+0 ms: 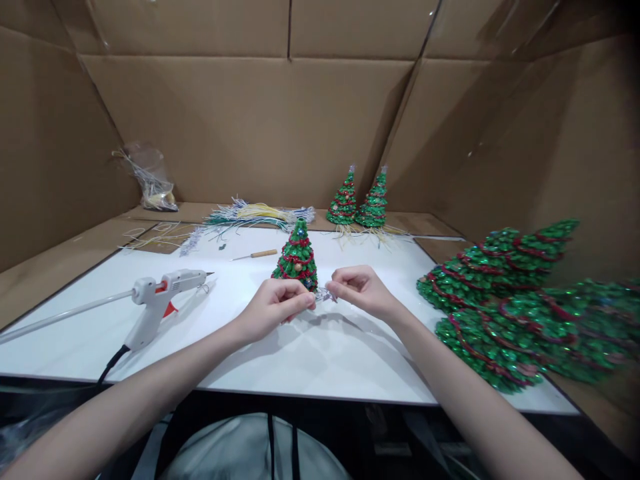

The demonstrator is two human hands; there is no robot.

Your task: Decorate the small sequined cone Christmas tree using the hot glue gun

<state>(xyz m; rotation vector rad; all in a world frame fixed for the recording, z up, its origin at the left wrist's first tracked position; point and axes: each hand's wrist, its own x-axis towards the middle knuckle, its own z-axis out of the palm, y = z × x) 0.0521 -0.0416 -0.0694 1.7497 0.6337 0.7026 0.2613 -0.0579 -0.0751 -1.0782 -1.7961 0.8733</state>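
Observation:
A small, shiny silver tinsel piece (326, 294) is held between my two hands. Its exact shape is too small to make out. My left hand (277, 308) pinches one end between thumb and fingertips. On the other side, my right hand (364, 291) grips it the same way. Just behind my left hand stands a small green Christmas tree (297, 257) with a red garland and bead-like ornaments. My left fingers hide part of its base.
At left lies a white glue gun (165, 293) with a long glue stick. Behind are a wooden-handled awl (255, 255), bundled pipe cleaners (260, 213), and a plastic bag (153, 180). Two small trees (344, 197) stand at the back; several larger trees (500, 313) lie right. Cardboard walls (240, 127) enclose the table.

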